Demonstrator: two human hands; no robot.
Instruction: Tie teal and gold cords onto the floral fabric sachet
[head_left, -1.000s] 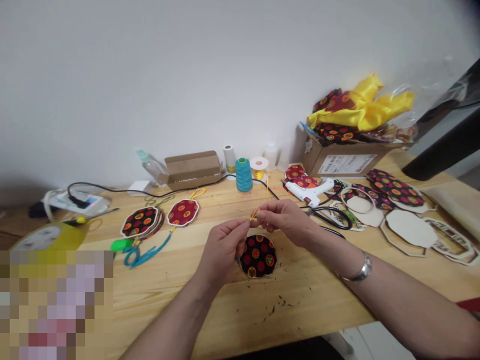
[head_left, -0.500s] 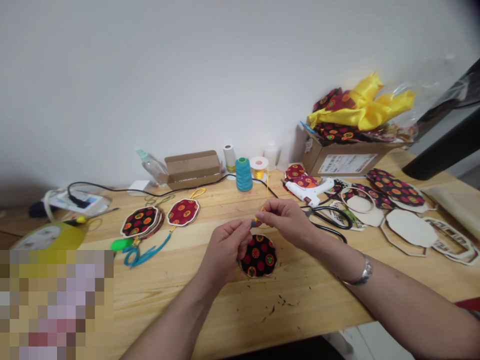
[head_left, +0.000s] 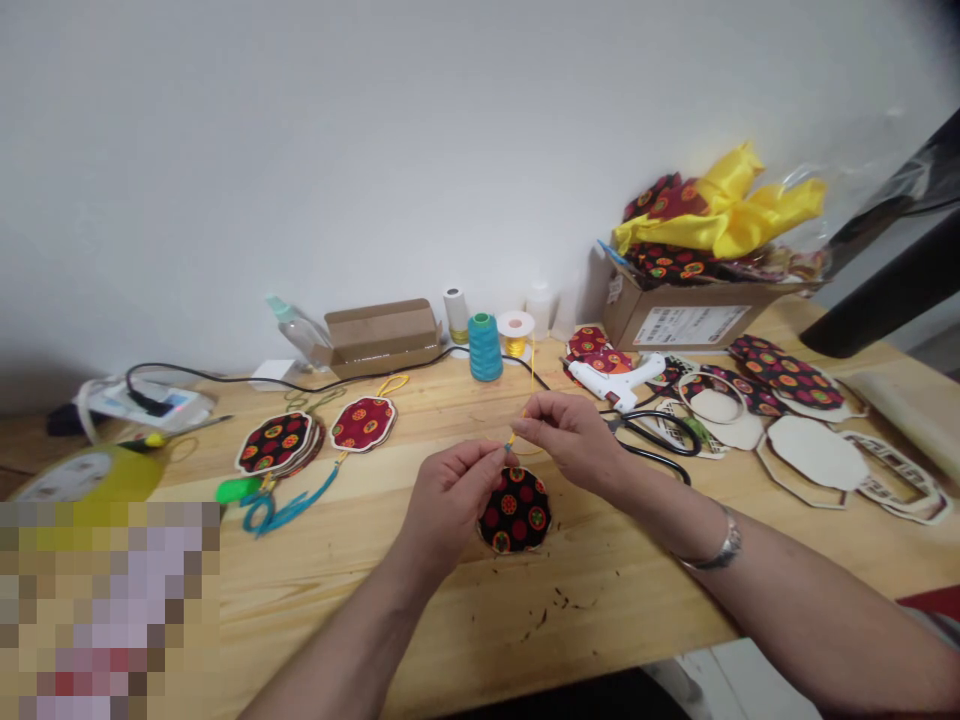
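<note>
My left hand (head_left: 457,490) is closed in a pinch on a short blue cord end (head_left: 508,449); most of the cord is hidden by the fingers. Touching it, my right hand (head_left: 566,437) pinches a yellow cord (head_left: 513,437) just above the blue. A yellow strand runs from that hand up to a white-flanged spool (head_left: 516,326). Below the hands a round black patterned fabric piece (head_left: 516,515) lies on the wooden table, its left edge partly covered by my left hand. A teal thread cone (head_left: 485,350) stands behind.
To the right lie a white glue gun (head_left: 615,383), black-handled scissors (head_left: 667,425) and pale cut shapes (head_left: 814,452). A cardboard box (head_left: 686,318) holds fabric. Stacked patterned pieces (head_left: 277,442) and a red piece (head_left: 363,424) with blue cord sit left. Dark scraps (head_left: 562,600) lie in front.
My hands stay close together and have shifted only slightly. Both still pinch the cords. The whole view has moved a little; nothing on the table has visibly changed place.
</note>
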